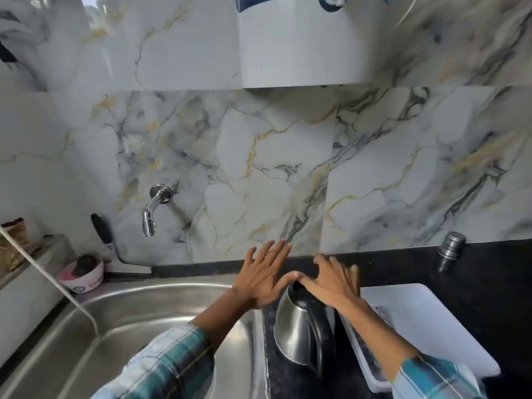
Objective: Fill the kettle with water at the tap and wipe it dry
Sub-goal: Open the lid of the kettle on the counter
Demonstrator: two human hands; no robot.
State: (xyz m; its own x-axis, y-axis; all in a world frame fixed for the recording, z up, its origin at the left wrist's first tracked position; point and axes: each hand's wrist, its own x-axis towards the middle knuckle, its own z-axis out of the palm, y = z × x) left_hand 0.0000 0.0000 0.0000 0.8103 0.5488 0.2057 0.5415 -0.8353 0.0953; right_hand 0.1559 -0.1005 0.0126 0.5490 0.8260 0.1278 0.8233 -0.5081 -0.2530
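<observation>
A steel kettle (290, 329) with a black handle stands on the black counter just right of the sink (144, 318). My left hand (263, 276) hovers flat, fingers spread, above the sink's right rim and beside the kettle's top. My right hand (334, 280) is spread over the kettle's lid and hides most of it. The thumbs nearly touch above the lid. Neither hand holds anything. The chrome tap (152, 208) juts from the marble wall, up and left of the hands. No water runs from the tap.
A white tray (431, 318) lies right of the kettle under my right forearm. A steel shaker (450, 250) stands at the back right. A pink-and-white bowl (82, 275) and a black-handled tool (102, 228) sit left of the sink. A white appliance (311, 38) hangs overhead.
</observation>
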